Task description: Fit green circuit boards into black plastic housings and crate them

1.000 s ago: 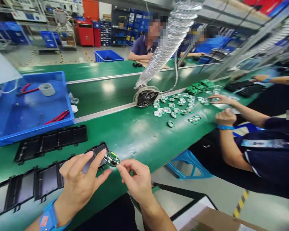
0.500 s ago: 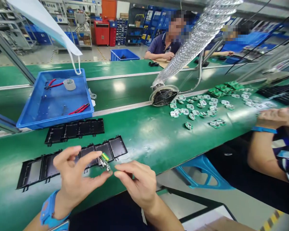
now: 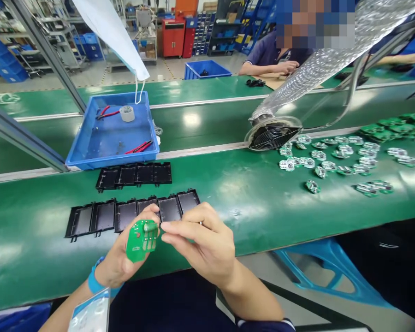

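1. Two bare hands meet at lower centre of the frame, over the near edge of the green bench (image 3: 249, 198).
2. Worker's left hand (image 3: 119, 263): closed round a small green circuit board (image 3: 141, 240). Thumb sits on its top edge and the board is held up off the bench.
3. Worker's right hand (image 3: 202, 244): fingertips (image 3: 166, 227) against the board's upper right edge. Cannot tell whether they pinch it.
4. Just above the hands, a front strip of black housings (image 3: 131, 214) lies flat. A second strip (image 3: 134, 175) lies further up, beside a blue tray (image 3: 103, 138) holding red-handled tools (image 3: 138, 147) and a tape roll (image 3: 127, 113).
5. Right of centre: round fan (image 3: 271, 136) on a silver duct (image 3: 314, 69), with loose boards (image 3: 332, 159) scattered beside it.
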A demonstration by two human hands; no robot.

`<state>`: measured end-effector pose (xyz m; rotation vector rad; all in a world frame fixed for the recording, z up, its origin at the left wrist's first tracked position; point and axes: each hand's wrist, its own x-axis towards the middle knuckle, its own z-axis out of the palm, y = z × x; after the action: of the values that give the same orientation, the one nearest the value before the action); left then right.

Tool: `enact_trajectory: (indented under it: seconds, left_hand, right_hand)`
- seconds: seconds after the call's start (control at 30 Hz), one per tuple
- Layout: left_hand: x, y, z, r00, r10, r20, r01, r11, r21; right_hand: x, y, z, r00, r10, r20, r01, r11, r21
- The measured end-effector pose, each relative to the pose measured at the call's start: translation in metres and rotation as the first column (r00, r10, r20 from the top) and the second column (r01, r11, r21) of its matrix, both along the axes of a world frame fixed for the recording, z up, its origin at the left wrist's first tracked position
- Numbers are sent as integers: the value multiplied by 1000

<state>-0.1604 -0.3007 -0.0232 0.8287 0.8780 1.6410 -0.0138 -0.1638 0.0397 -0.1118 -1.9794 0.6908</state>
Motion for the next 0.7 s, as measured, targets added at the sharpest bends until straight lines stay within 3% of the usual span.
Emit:
enact_trajectory:
  seconds: [0.23,0.53,0.63,0.7]
  left_hand:
    - [3,2,-3,999,-47,4,47,996,-71]
    - [19,20,-2,981,-127,150,157,965,-209]
    - [23,31,-5,965,-212,154,240,951,-196]
    - [22,36,-10,970,-242,30,242,944,-224]
  right_hand:
    - [-3,3,1,998,-11,68,6,996,85]
    - [4,20,-8,991,-60,121,38,984,173]
    - [13,38,-15,984,-107,141,80,979,185]
    - [22,61,-20,972,-154,180,118,974,195]
